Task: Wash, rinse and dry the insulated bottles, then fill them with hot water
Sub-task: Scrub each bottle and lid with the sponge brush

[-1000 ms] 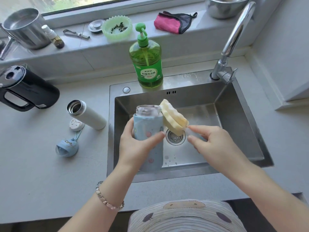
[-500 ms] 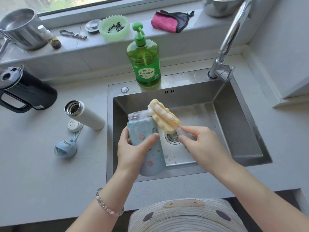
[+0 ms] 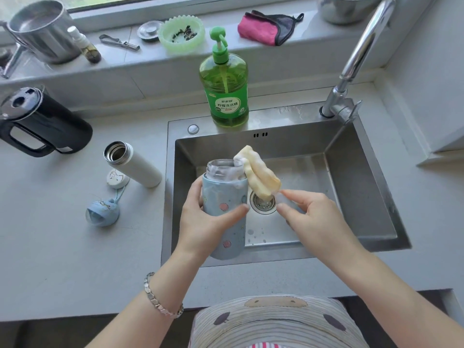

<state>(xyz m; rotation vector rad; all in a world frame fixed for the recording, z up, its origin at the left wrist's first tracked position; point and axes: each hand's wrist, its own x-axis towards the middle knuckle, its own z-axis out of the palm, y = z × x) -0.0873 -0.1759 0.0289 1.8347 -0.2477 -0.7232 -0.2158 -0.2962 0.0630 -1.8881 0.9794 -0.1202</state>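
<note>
Wash step: our left hand (image 3: 208, 222) grips blue bottle (image 3: 224, 209) over sink (image 3: 364, 187); right hand (image 3: 313, 217) pinches sponge brush (image 3: 259, 172) at mouth. Next, we reckon: push brush inside.

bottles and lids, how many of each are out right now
Insulated bottles: 2, the blue bottle held in the left hand over the sink, and the white bottle on the counter
Loose lids: 2, the white lid and the blue lid
Total: 4
</note>
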